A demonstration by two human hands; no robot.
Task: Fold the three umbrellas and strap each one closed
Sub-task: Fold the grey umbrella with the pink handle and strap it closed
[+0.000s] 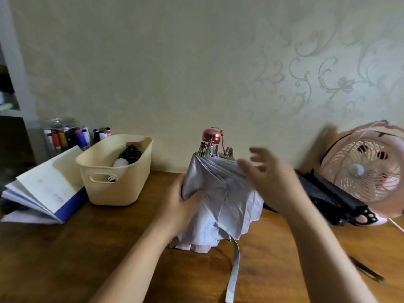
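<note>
Over table [65,259] | left hand [177,206] fingers grip umbrella [227,193] canopy | right hand [269,178] fingers spread, blurred, at its upper folds

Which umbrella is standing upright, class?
The pale lilac umbrella with the pink cap, gripped by the left hand; the black umbrella lies flat beside the fan.
</note>
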